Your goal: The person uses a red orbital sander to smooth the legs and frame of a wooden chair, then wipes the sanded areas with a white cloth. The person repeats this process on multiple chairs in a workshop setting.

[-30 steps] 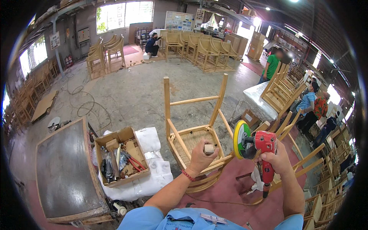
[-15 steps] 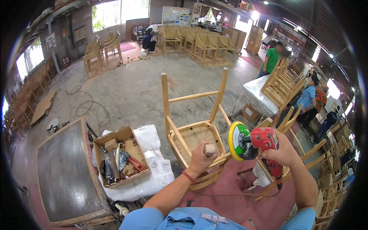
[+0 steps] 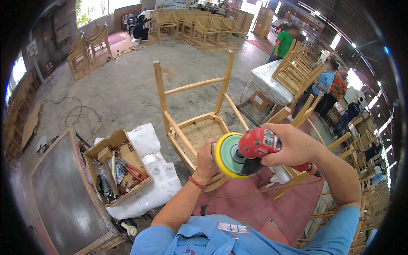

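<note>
An unfinished wooden chair (image 3: 193,106) lies tipped over on the floor with its legs pointing up. My left hand (image 3: 207,160) grips the end of one chair leg close to me. My right hand (image 3: 293,146) holds a red power sander (image 3: 259,144) tilted up, so its round pad with a yellow rim and green face (image 3: 229,155) faces the camera, right beside my left hand. The pad hides part of the leg end.
An open cardboard box of tools (image 3: 117,165) sits on white sheeting (image 3: 155,178) to my left, beside a dark board (image 3: 63,199). Stacked wooden chairs (image 3: 297,68) and several people stand at the right; more chairs (image 3: 199,25) line the back. A cable (image 3: 72,112) loops on the concrete floor.
My right hand has lifted the sander and swung it left toward my left hand, turning the pad face up. My left hand has stayed on the chair leg.
</note>
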Available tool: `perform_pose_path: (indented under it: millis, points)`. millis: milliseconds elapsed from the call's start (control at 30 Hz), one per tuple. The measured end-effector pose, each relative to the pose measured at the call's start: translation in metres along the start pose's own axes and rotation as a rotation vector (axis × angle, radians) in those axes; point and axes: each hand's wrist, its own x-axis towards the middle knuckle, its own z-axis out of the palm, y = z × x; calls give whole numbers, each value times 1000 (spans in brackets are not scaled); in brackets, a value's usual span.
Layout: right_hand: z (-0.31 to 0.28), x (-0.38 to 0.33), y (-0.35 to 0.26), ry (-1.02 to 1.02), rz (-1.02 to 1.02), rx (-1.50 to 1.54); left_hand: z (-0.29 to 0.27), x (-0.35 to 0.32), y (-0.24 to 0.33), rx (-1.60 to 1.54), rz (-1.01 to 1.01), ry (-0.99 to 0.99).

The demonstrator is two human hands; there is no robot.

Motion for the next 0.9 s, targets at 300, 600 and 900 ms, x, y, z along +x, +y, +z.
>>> perform_pose_path:
  millis: [300, 600, 900]
  points:
    - [-7, 44, -1, 92, 102, -266, 0, -2, 3, 8, -63, -15]
    - [-10, 27, -14, 114, 75, -104, -2, 3, 5, 2, -59, -82]
    - [-18, 35, 17, 293, 196, -268, -7, -1, 14, -33, -94, -46]
